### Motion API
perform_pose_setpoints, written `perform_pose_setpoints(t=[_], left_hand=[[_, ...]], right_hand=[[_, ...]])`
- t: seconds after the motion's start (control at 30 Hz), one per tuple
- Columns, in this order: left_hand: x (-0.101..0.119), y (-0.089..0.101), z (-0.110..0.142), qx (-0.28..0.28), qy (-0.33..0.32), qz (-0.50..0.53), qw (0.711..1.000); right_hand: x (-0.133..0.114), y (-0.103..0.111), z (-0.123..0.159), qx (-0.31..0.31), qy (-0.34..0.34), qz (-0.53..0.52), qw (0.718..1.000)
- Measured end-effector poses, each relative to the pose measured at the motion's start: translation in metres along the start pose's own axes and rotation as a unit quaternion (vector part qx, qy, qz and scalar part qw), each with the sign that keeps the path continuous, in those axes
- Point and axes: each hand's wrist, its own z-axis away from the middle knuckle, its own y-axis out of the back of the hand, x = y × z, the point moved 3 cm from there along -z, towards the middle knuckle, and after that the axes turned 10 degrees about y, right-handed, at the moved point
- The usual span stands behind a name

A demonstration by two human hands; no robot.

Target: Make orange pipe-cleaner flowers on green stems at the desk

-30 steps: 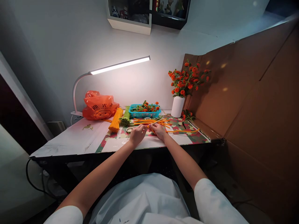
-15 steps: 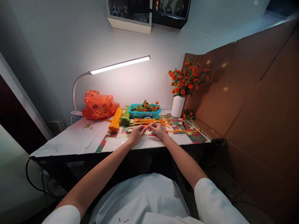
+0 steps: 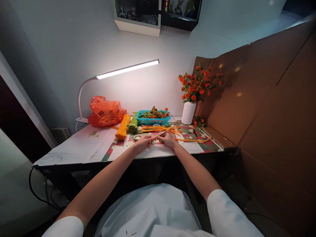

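Over the front of the table my left hand (image 3: 144,143) and my right hand (image 3: 167,140) are close together, fingers pinched. A thin pale stick (image 3: 167,130) slants up to the right from between them. Something orange, apparently a pipe cleaner, shows at the stick's lower end by the fingertips. An orange pipe cleaner (image 3: 197,141) stretches out to the right of my right hand; whether it joins the piece at the fingertips is hidden. Loose orange pipe cleaners (image 3: 148,128) lie just behind the hands. A roll of tape (image 3: 137,137) rests beside my left hand.
Behind stand an orange pipe cleaner bundle (image 3: 122,127), a green bundle (image 3: 133,124), a blue basket (image 3: 153,121) of flowers and a red plastic bag (image 3: 106,112). A white vase (image 3: 188,113) with orange flowers is at right, near a cardboard wall (image 3: 259,89). A lamp (image 3: 128,68) hangs above.
My left hand has shifted slightly left and down. The right hand has turned a little with the stick, both still pinching close together.
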Motion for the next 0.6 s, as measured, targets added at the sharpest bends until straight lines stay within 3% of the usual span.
perform_pose_setpoints(t=[0.37, 0.6], left_hand=[[-0.008, 0.000, -0.010, 0.020, -0.026, 0.017, 0.999], [-0.010, 0.001, -0.013, 0.002, 0.002, 0.049, 0.999]], right_hand=[[-0.001, -0.003, -0.003, 0.020, -0.002, 0.018, 1.000], [-0.007, 0.001, -0.002, 0.011, 0.003, 0.015, 1.000]])
